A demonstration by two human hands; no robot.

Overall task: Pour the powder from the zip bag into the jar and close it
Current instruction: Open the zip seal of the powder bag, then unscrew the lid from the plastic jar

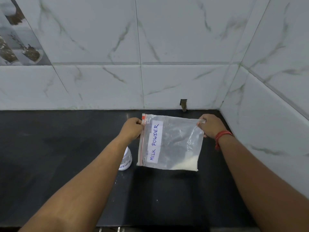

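A clear zip bag [173, 141] labelled "MILK POWDER" hangs sideways above the black counter, its red zip edge on the left. A little white powder [187, 164] lies in its lower right corner. My left hand [132, 128] pinches the zip edge near its top. My right hand [210, 125] grips the bag's upper right corner. A clear jar [126, 160] with a white label stands on the counter below my left wrist, half hidden by my forearm; its top is not visible.
The black counter [50, 156] runs left and toward me. Marble-patterned tiled walls [100, 81] close off the back and the right side. A small hole [183, 104] sits in the back wall at counter level.
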